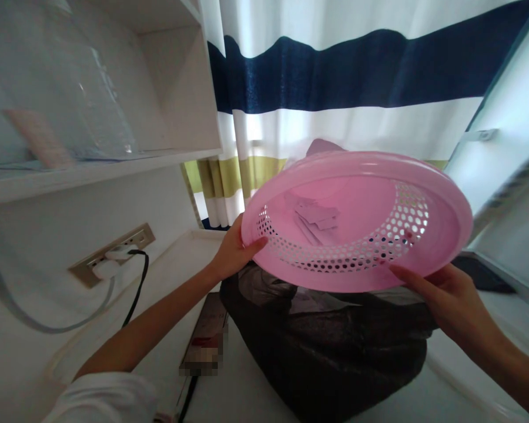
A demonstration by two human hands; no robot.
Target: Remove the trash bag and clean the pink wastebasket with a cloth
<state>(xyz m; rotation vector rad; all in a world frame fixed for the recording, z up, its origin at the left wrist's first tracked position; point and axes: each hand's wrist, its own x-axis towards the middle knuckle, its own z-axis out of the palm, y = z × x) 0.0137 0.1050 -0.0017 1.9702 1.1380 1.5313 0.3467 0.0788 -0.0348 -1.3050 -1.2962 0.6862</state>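
Observation:
I hold a pink plastic basket (449, 217) between my hands, tilted so that its open mouth faces me. Round holes run along its wall, and a few pieces of paper (320, 220) lie inside. My left hand (235, 249) grips the rim at the left, thumb over the edge. At the lower right, my right hand (445, 291) is closed on the rim in the same way. A black plastic bag (344, 346) hangs below the basket, its upper part hidden behind the rim; whether the two touch, I cannot tell.
On the left wall is a power strip (134, 238) with plugs and cables. Above it, a shelf (176, 157) holds a clear plastic bottle (101, 100). A phone-like device (209, 329) lies on the white surface by my left forearm. A striped curtain (348, 76) hangs behind.

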